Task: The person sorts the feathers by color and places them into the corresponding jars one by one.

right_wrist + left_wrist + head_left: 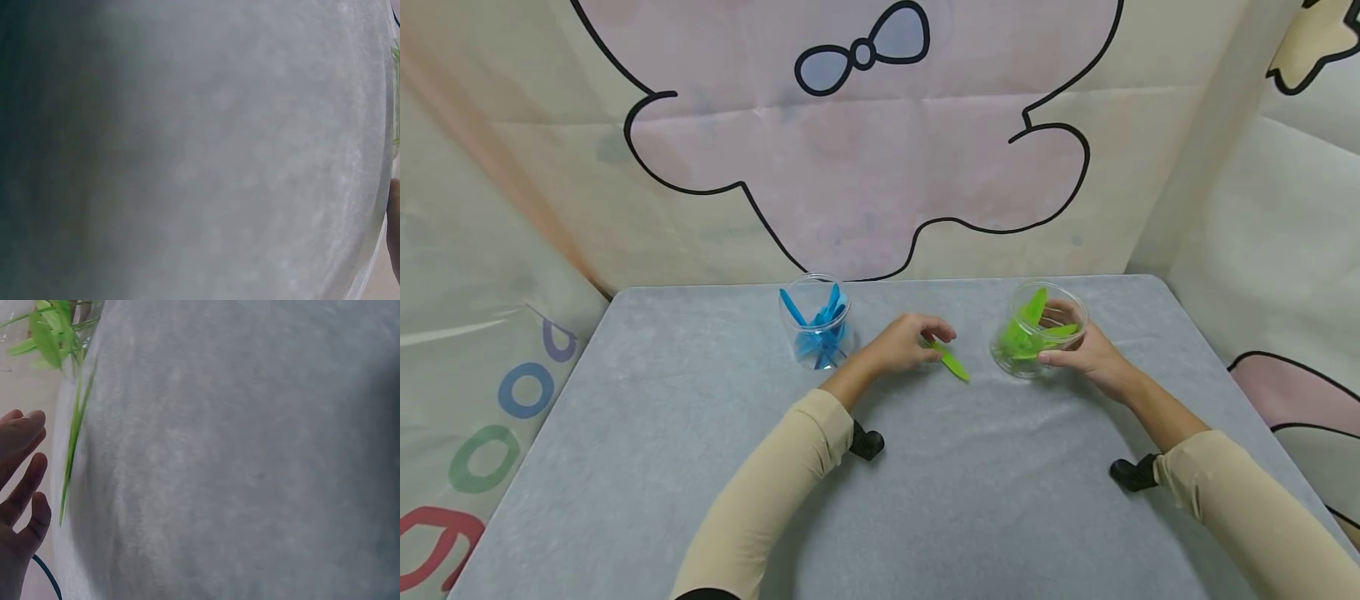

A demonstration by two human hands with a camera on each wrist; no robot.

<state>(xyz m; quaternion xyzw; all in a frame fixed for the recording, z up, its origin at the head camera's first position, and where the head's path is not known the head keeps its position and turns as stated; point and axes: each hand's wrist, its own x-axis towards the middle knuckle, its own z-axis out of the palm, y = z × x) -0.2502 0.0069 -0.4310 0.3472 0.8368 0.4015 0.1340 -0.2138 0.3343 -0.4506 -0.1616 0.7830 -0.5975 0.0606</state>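
My right hand (1093, 358) grips a clear plastic cup (1011, 364) at the right, thumb in front and fingers behind its wall. Several bright green, blade-shaped plastic pieces (1026, 329) stand and lie inside it. To its left, a slim green piece (955, 365) lies on the table. My left hand (898, 343) hovers at its far end, fingers loosely bent. In the left wrist view a gap shows between the fingertips (39, 464) and that slim piece. Only a sliver of the right hand shows in the right wrist view.
Another clear cup (801, 346) stands behind my left forearm, holding several blue plastic pieces (823, 321). A grey cloth covers the table (985, 517). A printed fabric backdrop (850, 167) rises at the table's back edge. Dark wrist devices (867, 443) sit under both sleeves.
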